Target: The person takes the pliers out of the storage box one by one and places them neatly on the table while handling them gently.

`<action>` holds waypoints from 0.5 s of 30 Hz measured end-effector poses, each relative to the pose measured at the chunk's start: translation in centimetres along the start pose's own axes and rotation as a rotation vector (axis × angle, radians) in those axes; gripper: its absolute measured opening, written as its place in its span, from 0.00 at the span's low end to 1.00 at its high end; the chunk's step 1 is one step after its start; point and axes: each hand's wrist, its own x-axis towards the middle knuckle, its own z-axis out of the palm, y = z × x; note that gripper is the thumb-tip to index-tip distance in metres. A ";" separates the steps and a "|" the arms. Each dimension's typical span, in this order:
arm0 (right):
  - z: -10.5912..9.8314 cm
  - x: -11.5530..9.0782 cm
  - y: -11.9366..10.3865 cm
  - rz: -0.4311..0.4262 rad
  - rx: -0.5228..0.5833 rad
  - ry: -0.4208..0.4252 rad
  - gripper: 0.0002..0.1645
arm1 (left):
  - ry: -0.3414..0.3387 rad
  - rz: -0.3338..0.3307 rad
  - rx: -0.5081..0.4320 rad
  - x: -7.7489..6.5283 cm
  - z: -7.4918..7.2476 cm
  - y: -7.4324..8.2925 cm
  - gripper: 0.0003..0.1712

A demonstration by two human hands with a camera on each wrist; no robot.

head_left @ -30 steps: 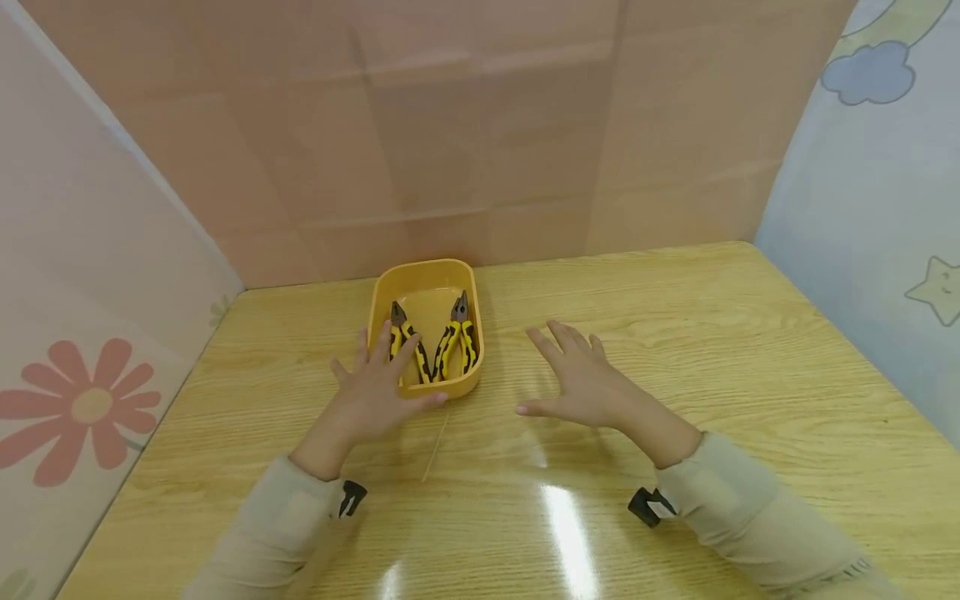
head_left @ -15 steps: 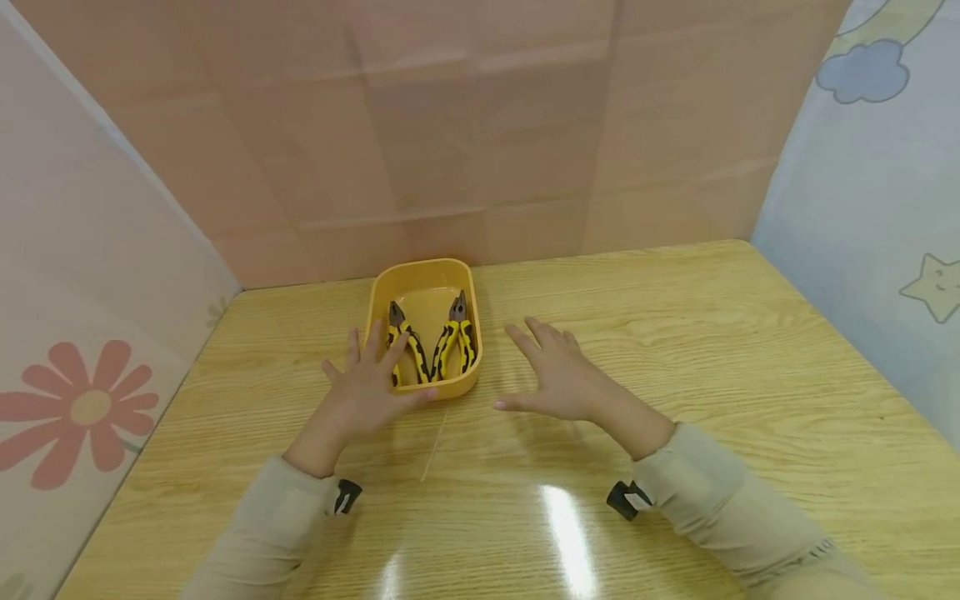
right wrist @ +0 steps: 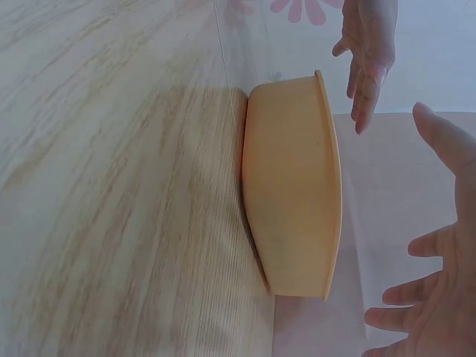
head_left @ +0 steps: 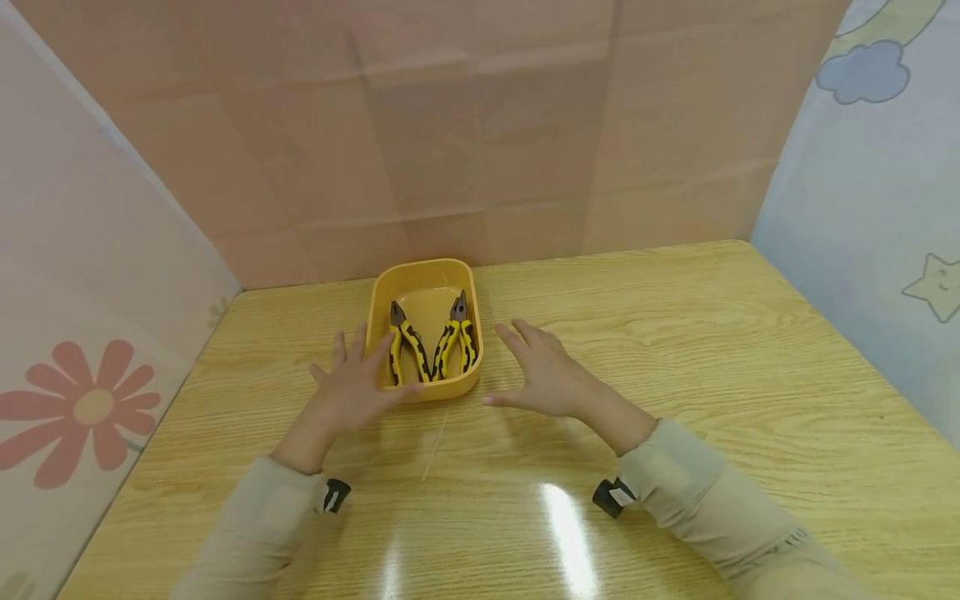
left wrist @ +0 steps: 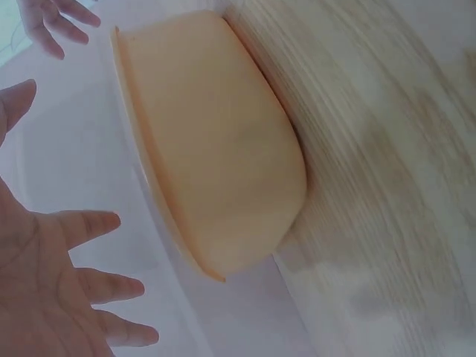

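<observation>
A yellow rectangular tray [head_left: 467,385] with rounded corners stands near the back of the table, left of centre. In it lie two pairs of pliers with yellow-and-black handles: the left pliers [head_left: 415,343] and the right pliers [head_left: 450,337], both with handles spread. My left hand [head_left: 351,392], fingers splayed, hovers at the tray's front left corner and overlaps it in the head view. Just right of the tray is my right hand [head_left: 551,379], its fingers spread and holding nothing. Both wrist views show the tray's outer wall [left wrist: 216,141] with spread fingers beside it.
The wooden table [head_left: 712,350] meets a pinkish-brown back wall [head_left: 480,125]. Printed panels close in the left and right sides. A thin pale strip [head_left: 435,446] lies in front of the tray. Dark straps [head_left: 613,497] sit at the wrists.
My right hand has moved left, closer to the tray. My left hand has shifted slightly left, uncovering more of the left pliers. The tray and pliers have stayed put.
</observation>
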 end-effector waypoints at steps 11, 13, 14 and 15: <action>0.2 0.8 -0.7 0.008 0.030 -0.011 0.61 | -0.025 -0.025 -0.062 0.4 0.1 -0.9 0.55; 0.2 1.0 -0.9 0.013 0.033 -0.011 0.61 | -0.023 -0.026 -0.070 0.5 0.2 -1.0 0.55; 0.3 1.1 -0.9 0.014 0.037 -0.012 0.61 | -0.021 -0.025 -0.077 0.6 0.1 -1.0 0.55; 0.3 1.1 -1.0 0.015 0.042 -0.012 0.61 | -0.022 -0.027 -0.084 0.7 0.1 -1.1 0.54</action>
